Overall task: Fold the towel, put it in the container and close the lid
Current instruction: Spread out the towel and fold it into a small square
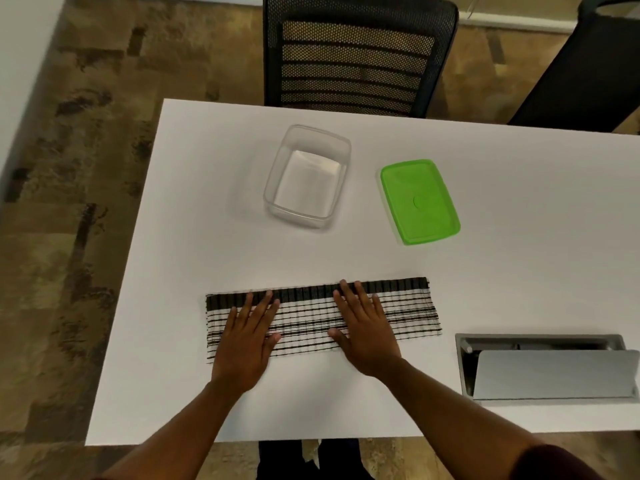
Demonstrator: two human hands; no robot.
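Observation:
A black-and-white striped towel (408,313) lies flat as a long narrow band across the near middle of the white table (519,271). My left hand (246,341) rests palm down on its left part, fingers spread. My right hand (367,334) presses flat on its middle, fingers reaching the towel's far dark edge. Neither hand grips anything. A clear rectangular container (277,174) stands open and empty beyond the towel. Its green lid (419,200) lies flat on the table to the container's right, apart from it.
A grey cable box with a raised flap (554,375) is set into the table at the near right. Two black chairs (356,57) stand behind the far edge. The table's left edge drops to patterned carpet (69,237).

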